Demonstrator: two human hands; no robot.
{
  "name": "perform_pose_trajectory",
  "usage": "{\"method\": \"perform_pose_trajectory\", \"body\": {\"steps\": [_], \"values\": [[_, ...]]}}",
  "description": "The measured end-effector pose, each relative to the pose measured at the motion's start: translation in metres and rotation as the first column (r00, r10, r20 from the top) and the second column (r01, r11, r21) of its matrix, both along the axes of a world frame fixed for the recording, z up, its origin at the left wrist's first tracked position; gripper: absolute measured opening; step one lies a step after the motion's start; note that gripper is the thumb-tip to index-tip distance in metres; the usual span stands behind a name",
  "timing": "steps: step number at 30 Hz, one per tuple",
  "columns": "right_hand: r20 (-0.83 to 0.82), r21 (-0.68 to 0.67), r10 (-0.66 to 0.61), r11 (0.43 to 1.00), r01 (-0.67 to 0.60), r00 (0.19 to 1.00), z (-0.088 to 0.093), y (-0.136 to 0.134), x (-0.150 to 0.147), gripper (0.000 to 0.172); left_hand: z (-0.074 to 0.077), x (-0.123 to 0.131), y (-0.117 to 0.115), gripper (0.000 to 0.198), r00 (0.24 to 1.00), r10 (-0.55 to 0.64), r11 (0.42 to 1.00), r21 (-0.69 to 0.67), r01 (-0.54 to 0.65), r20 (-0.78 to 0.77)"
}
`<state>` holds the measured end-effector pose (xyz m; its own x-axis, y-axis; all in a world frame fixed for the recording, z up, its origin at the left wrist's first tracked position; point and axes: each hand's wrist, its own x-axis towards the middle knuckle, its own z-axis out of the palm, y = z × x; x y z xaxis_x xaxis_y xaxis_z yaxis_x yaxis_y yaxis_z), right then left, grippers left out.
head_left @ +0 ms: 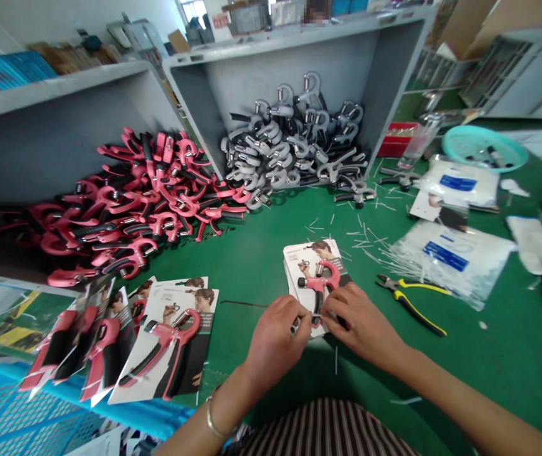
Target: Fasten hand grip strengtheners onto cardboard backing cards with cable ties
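Note:
A red hand grip (330,275) lies on a stack of printed cards (299,253) at the middle of the green table. My left hand (280,335) and my right hand (356,323) meet over the lower part of the grip. Both hands have fingers pinched close together around a thin whitish strip (316,315), one at each side. The fingers cover the grip's lower handles. To the left, several carded red grips (188,326) lean and overlap at the table's edge.
Tipped grey bins hold a red heap (166,196) and a grey heap (280,152) of grips. Yellow-black pliers (416,304), bags of white ties (461,253), loose ties, a turquoise bowl (456,142) and white gloves (537,244) are at right. A blue basket (19,418) stands lower left.

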<state>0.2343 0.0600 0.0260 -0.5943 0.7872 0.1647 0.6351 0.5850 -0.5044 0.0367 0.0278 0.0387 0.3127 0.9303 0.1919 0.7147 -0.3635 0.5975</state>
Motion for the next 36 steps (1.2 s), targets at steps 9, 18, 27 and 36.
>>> {"method": "perform_pose_trajectory", "body": {"steps": [9,18,27,36], "values": [[-0.301,-0.113,0.007,0.993,-0.043,0.954,-0.015,0.001,-0.003,0.01,-0.059,-0.002,-0.01,0.023,0.984,0.175,0.977,0.113,-0.179,0.039],[-0.208,-0.019,-0.145,0.989,0.144,0.967,-0.015,0.008,-0.024,0.022,-0.065,-0.013,-0.001,0.02,0.966,0.205,0.967,0.123,-0.225,0.156],[-0.222,0.028,0.058,0.998,-0.053,0.973,-0.014,0.029,-0.036,0.019,-0.07,-0.014,0.003,0.018,0.954,0.239,0.959,0.108,-0.261,0.18],[-0.008,0.086,-0.112,0.99,0.112,0.994,-0.034,0.005,0.062,0.023,-0.058,-0.022,-0.003,0.016,0.955,0.234,0.964,0.087,-0.253,0.183]]}}
